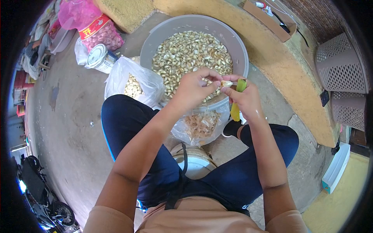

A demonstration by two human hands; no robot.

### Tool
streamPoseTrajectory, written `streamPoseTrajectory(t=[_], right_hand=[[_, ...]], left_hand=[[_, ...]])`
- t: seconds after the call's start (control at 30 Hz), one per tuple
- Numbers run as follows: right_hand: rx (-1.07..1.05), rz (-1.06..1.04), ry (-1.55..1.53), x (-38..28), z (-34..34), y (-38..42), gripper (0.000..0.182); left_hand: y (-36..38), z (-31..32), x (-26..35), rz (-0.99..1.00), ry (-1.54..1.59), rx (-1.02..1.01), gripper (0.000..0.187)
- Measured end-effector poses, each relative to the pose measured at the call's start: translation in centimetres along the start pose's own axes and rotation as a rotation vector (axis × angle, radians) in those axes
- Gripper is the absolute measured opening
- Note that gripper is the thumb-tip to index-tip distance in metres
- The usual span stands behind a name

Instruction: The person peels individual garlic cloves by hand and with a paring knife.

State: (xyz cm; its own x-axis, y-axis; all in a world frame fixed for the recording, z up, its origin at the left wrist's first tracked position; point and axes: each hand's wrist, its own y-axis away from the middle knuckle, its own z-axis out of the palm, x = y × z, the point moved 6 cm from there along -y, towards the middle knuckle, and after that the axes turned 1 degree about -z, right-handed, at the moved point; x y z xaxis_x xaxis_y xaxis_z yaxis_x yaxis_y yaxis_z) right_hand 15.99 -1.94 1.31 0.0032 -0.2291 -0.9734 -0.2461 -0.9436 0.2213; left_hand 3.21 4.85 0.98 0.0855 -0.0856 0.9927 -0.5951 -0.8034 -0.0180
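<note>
Over the near side of a big grey tub point(243, 50) full of garlic cloves point(190, 50), my two hands meet at one pale garlic clove point(226, 83). My left hand point(198, 88) pinches the clove's left end between thumb and fingers. My right hand point(246, 97) is closed around a small knife point(237, 101) with a yellow-green handle, its thumb and forefinger beside the clove. The blade is mostly hidden. Below the hands, a clear plastic bag point(202, 126) holds papery skins. Left of the tub, a white plastic bag point(145, 79) contains peeled cloves.
A paint can point(101, 58) and a pink mesh sack of garlic point(103, 37) stand at upper left. A low yellow ledge point(279, 66) curves along the right, with a cardboard box point(270, 19) on top. Perforated baskets point(342, 62) stand far right; a motorcycle point(42, 194) is lower left.
</note>
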Motion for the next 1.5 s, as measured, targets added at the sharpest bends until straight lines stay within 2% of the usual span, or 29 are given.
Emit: streamPoseTrajectory(t=[0.07, 0.17, 0.27, 0.37, 0.47, 0.57, 0.67, 0.77, 0.87, 0.97, 1.07, 1.17, 1.37, 1.47, 1.5], right_hand=[[0.005, -0.015, 0.011, 0.0, 0.0, 0.0, 0.027], [0.047, -0.036, 0.123, -0.8, 0.0, 0.2, 0.028], [0.023, -0.012, 0.257, -0.2, -0.3, 0.1, 0.029], [-0.006, -0.176, 0.463, -1.4, -0.1, 0.4, 0.030], [-0.040, -0.277, 0.517, -1.8, 0.2, 0.5, 0.031], [-0.020, -0.410, 0.480, -1.7, 0.2, 0.4, 0.032], [-0.048, 0.081, 0.214, -0.4, -0.1, 0.4, 0.034], [-0.009, 0.064, 0.083, 0.5, -0.1, 0.1, 0.035], [-0.027, 0.087, 0.040, 0.3, 0.4, 0.5, 0.038], [-0.023, 0.100, 0.052, 0.7, 0.4, 0.3, 0.036], [-0.068, 0.098, -0.062, 1.1, 0.6, 0.2, 0.035], [-0.111, 0.132, -0.111, 1.3, 0.8, 0.2, 0.037], [-0.137, 0.123, -0.205, 0.9, 0.9, 0.2, 0.037], [-0.132, 0.112, -0.153, 0.9, 0.7, 0.1, 0.037], [-0.127, 0.113, -0.107, 0.9, 0.7, 0.1, 0.037]], left_hand=[[0.3, -0.2, 1.4, 0.112, -0.201, 0.019, 0.011], [0.5, -0.3, 2.5, 0.150, -0.451, -0.013, 0.010], [0.7, -0.1, 3.0, 0.269, -0.516, -0.019, 0.011], [0.8, 0.0, 2.7, 0.342, -0.514, -0.045, 0.009], [0.8, 0.1, 2.6, 0.374, -0.526, -0.082, 0.010], [0.6, 0.1, 2.3, 0.310, -0.399, -0.046, 0.010], [0.5, 0.0, 1.0, -0.050, -0.284, -0.033, 0.009], [0.5, -0.1, 0.7, -0.045, -0.189, 0.047, 0.012], [0.5, 0.3, 0.5, 0.025, -0.299, 0.039, 0.007], [0.5, 0.4, -0.3, -0.024, -0.177, 0.014, 0.011], [0.4, 0.2, -0.4, -0.046, -0.103, 0.023, 0.010], [-0.5, -0.8, -2.3, -0.107, 0.019, 0.092, 0.009], [-0.3, -0.7, -1.6, -0.180, 0.149, -0.004, 0.010], [-0.4, -0.5, -0.2, -0.047, -0.022, -0.010, 0.012], [-0.3, -0.4, -0.1, -0.059, -0.040, -0.019, 0.013]])
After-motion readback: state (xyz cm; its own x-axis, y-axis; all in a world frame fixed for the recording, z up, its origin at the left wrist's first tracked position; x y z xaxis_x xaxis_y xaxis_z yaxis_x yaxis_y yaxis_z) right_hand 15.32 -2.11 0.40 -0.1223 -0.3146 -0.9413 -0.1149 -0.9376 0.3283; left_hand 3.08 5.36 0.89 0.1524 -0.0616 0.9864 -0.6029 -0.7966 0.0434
